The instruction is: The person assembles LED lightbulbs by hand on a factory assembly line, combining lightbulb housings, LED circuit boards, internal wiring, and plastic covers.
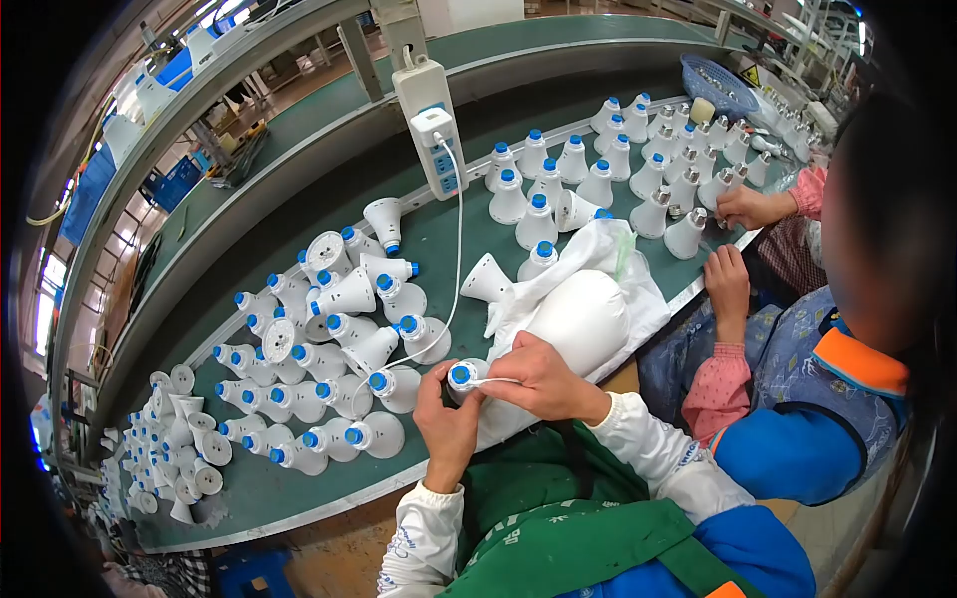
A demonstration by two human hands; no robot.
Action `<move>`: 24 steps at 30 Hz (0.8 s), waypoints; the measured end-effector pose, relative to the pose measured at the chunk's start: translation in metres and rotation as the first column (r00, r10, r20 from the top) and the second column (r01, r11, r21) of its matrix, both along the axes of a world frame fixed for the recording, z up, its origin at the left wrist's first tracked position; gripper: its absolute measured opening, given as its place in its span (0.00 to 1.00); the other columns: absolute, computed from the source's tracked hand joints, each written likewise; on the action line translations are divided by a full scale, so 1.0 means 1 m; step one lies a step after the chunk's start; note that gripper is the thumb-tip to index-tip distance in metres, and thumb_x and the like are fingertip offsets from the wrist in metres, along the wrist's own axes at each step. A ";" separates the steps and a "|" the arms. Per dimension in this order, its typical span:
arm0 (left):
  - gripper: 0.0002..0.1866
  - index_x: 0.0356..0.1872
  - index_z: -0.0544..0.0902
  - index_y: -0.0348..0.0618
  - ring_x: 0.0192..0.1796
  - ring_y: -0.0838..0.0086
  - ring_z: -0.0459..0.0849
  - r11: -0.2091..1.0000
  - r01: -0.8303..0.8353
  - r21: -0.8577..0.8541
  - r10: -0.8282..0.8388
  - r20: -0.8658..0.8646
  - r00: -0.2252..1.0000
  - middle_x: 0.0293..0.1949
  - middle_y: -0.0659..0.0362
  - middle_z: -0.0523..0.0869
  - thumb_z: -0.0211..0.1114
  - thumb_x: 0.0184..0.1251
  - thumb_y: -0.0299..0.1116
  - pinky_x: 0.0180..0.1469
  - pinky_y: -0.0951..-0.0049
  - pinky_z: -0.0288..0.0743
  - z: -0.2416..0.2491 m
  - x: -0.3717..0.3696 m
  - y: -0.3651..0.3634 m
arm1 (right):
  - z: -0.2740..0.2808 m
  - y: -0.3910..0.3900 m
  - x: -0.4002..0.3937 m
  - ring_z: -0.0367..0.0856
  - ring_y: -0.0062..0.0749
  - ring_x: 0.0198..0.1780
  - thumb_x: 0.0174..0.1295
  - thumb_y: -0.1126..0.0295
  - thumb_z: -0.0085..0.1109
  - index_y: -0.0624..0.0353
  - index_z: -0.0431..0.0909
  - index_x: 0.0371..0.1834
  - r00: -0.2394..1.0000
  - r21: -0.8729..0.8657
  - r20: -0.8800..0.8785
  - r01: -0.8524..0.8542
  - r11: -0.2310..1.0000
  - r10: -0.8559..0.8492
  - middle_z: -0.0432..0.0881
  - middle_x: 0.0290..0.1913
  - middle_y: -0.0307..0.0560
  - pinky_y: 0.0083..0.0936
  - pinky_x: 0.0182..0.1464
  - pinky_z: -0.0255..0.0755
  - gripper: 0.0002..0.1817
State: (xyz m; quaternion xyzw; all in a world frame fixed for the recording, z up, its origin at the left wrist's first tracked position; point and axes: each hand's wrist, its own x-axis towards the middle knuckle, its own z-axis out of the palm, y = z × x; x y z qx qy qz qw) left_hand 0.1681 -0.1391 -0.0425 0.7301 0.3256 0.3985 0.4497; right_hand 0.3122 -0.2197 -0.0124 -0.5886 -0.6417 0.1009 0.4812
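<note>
My left hand (pixel 447 424) grips a white cone-shaped housing with a blue cap (pixel 462 375), held upright at the table's near edge. From the right, my right hand (pixel 541 379) pinches a thin white strip or cable (pixel 495 381) against the blue cap. Just behind my right hand lies a rounded white bundle (pixel 583 317) on white plastic sheeting. More white housings with blue caps (pixel 397 388) stand and lie close to the left of my hands.
A green work surface (pixel 439 224) carries many housings on both sides. A power strip (pixel 429 125) with a hanging white cable stands behind. A co-worker's hands (pixel 743 209) are at metal-capped housings on the right, near a blue basket (pixel 720 85).
</note>
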 end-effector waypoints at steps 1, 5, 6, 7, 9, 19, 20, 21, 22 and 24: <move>0.21 0.43 0.78 0.36 0.42 0.67 0.82 1.000 0.007 -0.010 -0.007 0.008 1.000 0.39 0.54 0.82 0.71 0.43 0.21 0.46 0.72 0.74 -0.001 0.000 0.001 | 0.000 0.000 0.001 0.63 0.34 0.22 0.54 0.66 0.62 0.56 0.77 0.19 1.000 0.000 -0.001 0.003 1.000 -0.003 0.73 0.18 0.39 0.28 0.33 0.58 0.09; 0.22 0.44 0.79 0.36 0.43 0.68 0.82 0.998 0.031 -0.056 -0.030 0.011 0.999 0.40 0.54 0.83 0.72 0.43 0.22 0.47 0.72 0.74 -0.002 -0.001 0.004 | -0.002 0.001 0.002 0.63 0.36 0.23 0.54 0.65 0.60 0.54 0.75 0.18 0.999 -0.019 -0.048 -0.013 1.000 0.012 0.72 0.18 0.40 0.29 0.33 0.58 0.10; 0.22 0.45 0.79 0.37 0.43 0.69 0.82 0.993 0.056 -0.108 -0.055 0.015 0.998 0.41 0.54 0.83 0.72 0.43 0.22 0.48 0.73 0.74 -0.001 -0.001 0.005 | -0.002 0.001 0.002 0.62 0.38 0.23 0.55 0.63 0.59 0.53 0.74 0.18 0.996 -0.029 -0.090 -0.018 0.999 0.015 0.71 0.17 0.41 0.29 0.34 0.58 0.12; 0.22 0.45 0.79 0.37 0.44 0.69 0.82 0.984 0.082 -0.159 -0.079 0.022 0.997 0.41 0.55 0.83 0.72 0.44 0.22 0.49 0.73 0.74 0.001 -0.002 0.006 | -0.003 0.001 0.002 0.62 0.38 0.23 0.55 0.63 0.59 0.53 0.74 0.18 0.996 -0.029 -0.091 -0.018 0.999 0.016 0.71 0.17 0.41 0.29 0.34 0.58 0.12; 0.23 0.46 0.79 0.37 0.45 0.71 0.81 0.969 0.122 -0.215 -0.120 0.025 0.992 0.43 0.55 0.83 0.72 0.44 0.22 0.50 0.73 0.73 0.004 -0.004 0.011 | -0.005 0.002 0.002 0.61 0.39 0.23 0.55 0.63 0.59 0.53 0.73 0.17 0.994 -0.034 -0.108 -0.014 0.999 0.010 0.71 0.17 0.41 0.30 0.34 0.58 0.12; 0.28 0.51 0.73 0.37 0.47 0.74 0.79 0.901 0.248 -0.356 -0.235 0.079 0.969 0.44 0.59 0.80 0.73 0.45 0.22 0.53 0.75 0.70 0.005 -0.004 0.016 | -0.005 0.002 0.002 0.62 0.38 0.25 0.55 0.62 0.59 0.53 0.74 0.18 0.992 -0.076 -0.128 0.007 0.997 -0.016 0.71 0.17 0.40 0.30 0.34 0.59 0.12; 0.28 0.51 0.73 0.37 0.47 0.74 0.79 0.901 0.249 -0.356 -0.236 0.079 0.968 0.44 0.59 0.80 0.73 0.45 0.22 0.53 0.75 0.70 0.007 -0.005 0.017 | -0.005 0.002 0.002 0.62 0.38 0.25 0.55 0.62 0.58 0.53 0.74 0.18 0.992 -0.080 -0.127 0.005 0.997 -0.016 0.71 0.17 0.40 0.30 0.34 0.59 0.12; 0.28 0.51 0.73 0.37 0.48 0.74 0.78 0.869 0.286 -0.405 -0.270 0.097 0.958 0.45 0.59 0.79 0.72 0.45 0.21 0.53 0.75 0.70 0.011 -0.006 0.018 | -0.004 0.002 0.002 0.62 0.38 0.26 0.55 0.62 0.58 0.53 0.75 0.18 0.992 -0.084 -0.126 0.004 0.996 -0.014 0.71 0.17 0.40 0.30 0.34 0.59 0.12; 0.28 0.50 0.72 0.37 0.49 0.75 0.77 0.833 0.321 -0.450 -0.301 0.117 0.946 0.46 0.60 0.78 0.72 0.44 0.20 0.54 0.76 0.69 0.013 -0.006 0.019 | -0.004 0.002 0.003 0.62 0.38 0.26 0.55 0.62 0.58 0.53 0.75 0.18 0.992 -0.084 -0.126 0.004 0.996 -0.015 0.71 0.17 0.40 0.30 0.34 0.59 0.12; 0.28 0.50 0.72 0.37 0.50 0.75 0.77 0.857 0.325 -0.400 -0.303 0.120 0.946 0.47 0.59 0.77 0.72 0.44 0.19 0.55 0.76 0.69 0.008 -0.007 0.020 | -0.004 0.001 0.004 0.62 0.33 0.24 0.54 0.66 0.61 0.56 0.78 0.21 0.997 -0.072 -0.082 -0.014 0.997 0.008 0.74 0.19 0.39 0.28 0.33 0.59 0.08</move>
